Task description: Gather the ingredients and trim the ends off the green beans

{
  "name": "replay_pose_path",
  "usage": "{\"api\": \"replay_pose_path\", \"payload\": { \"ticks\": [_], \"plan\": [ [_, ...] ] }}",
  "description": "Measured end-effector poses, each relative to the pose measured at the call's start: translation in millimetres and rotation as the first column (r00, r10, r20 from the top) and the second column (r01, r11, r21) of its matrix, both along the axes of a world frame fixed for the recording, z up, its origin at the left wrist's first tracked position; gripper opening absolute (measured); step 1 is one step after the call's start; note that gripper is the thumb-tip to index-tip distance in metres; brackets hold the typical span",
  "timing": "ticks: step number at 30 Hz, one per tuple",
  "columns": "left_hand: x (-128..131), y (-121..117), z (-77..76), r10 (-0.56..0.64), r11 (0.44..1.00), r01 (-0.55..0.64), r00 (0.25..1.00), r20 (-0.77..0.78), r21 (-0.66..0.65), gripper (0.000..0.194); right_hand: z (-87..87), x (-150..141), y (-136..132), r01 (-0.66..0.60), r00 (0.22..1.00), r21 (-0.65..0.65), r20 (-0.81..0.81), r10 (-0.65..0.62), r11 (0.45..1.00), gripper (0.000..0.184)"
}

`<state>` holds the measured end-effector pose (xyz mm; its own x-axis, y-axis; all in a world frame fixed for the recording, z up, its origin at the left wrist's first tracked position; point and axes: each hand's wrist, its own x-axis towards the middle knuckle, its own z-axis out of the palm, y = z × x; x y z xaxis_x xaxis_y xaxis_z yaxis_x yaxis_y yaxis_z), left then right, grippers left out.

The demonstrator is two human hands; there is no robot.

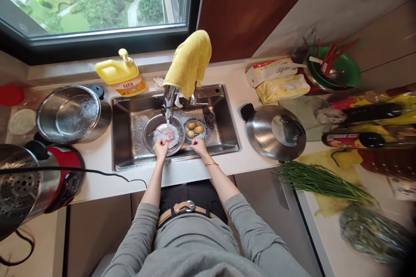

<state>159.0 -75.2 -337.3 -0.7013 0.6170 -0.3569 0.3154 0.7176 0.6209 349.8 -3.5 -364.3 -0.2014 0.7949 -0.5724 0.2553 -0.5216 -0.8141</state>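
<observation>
A steel bowl point(150, 128) stands in the sink point(130, 156) under the running tap point(168, 103); water and something pale pink lie in it. My left hand point(161, 149) reaches into the bowl's near side, fingers curled round a piece of the pink stuff. My right hand point(198, 146), with a gold bangle on the wrist, rests at the bowl's right rim beside a small blue-edged dish point(186, 124) holding three potatoes point(195, 130); its fingers are bent as if pinching, and what they hold is too small to name.
A yellow cloth point(191, 60) hangs over the tap. A yellow detergent bottle point(121, 75) stands behind the sink. Left: a steel pot point(73, 112) and a red cooker point(39, 181) with a cord. Right: a pot lid point(276, 132), green chives point(321, 181), bottles point(357, 138), wipes packs point(279, 80).
</observation>
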Motion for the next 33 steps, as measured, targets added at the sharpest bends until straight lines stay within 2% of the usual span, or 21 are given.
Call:
{"api": "replay_pose_path", "payload": {
  "ticks": [1, 4, 6, 9, 12, 16, 21, 24, 27, 33],
  "plan": [
    [0, 0, 2.6, -0.040, 0.999, 0.040, 0.999, -0.006, -0.021, 0.003, 1.7, -1, 0, -0.014, 0.999, 0.002, -0.034, 0.014, 1.000, 0.020],
    [-2, 2, 7.6, -0.091, 0.995, 0.093, 0.993, 0.074, -0.023, 0.027, 7.1, -6, 2, 0.002, 0.985, 0.005, -0.173, -0.001, 1.000, 0.033],
    [-4, 2, 7.7, -0.121, 0.993, 0.122, 0.985, 0.126, 0.002, 0.036, 11.7, -9, 6, 0.069, 0.972, -0.014, -0.222, -0.070, 0.998, 0.032],
    [-7, -1, 5.1, -0.140, 0.990, 0.142, 0.977, 0.160, 0.005, 0.033, 22.7, -8, 19, 0.193, 0.953, -0.093, -0.220, -0.209, 0.977, 0.030],
    [-8, -5, 2.6, -0.123, 0.992, 0.123, 0.977, 0.173, 0.009, 0.029, 40.1, -3, 42, 0.263, 0.898, -0.219, -0.301, -0.321, 0.940, 0.032],
    [-6, -12, 1.1, -0.100, 0.995, 0.098, 0.980, 0.170, 0.018, 0.026, 67.9, -1, 82, 0.312, 0.776, -0.326, -0.454, -0.438, 0.892, 0.034],
    [-4, -24, -1.9, -0.122, 0.992, 0.116, 0.978, 0.168, 0.040, 0.028, 93.1, -2, 118, 0.347, 0.683, -0.448, -0.481, -0.550, 0.824, 0.027],
    [-6, -34, -3.8, -0.107, 0.994, 0.101, 0.980, 0.166, 0.044, 0.030, 98.4, -2, 127, 0.350, 0.654, -0.487, -0.485, -0.581, 0.800, 0.025],
    [-9, -40, -4.5, -0.087, 0.996, 0.090, 0.984, 0.153, -0.011, 0.032, 98.2, -1, 129, 0.345, 0.638, -0.517, -0.484, -0.600, 0.784, 0.025],
    [-8, -40, -6.4, -0.122, 0.986, 0.135, 0.984, 0.133, -0.098, 0.034, 94.6, 1, 131, 0.352, 0.623, -0.544, -0.471, -0.625, 0.762, 0.023]
  ]
}}
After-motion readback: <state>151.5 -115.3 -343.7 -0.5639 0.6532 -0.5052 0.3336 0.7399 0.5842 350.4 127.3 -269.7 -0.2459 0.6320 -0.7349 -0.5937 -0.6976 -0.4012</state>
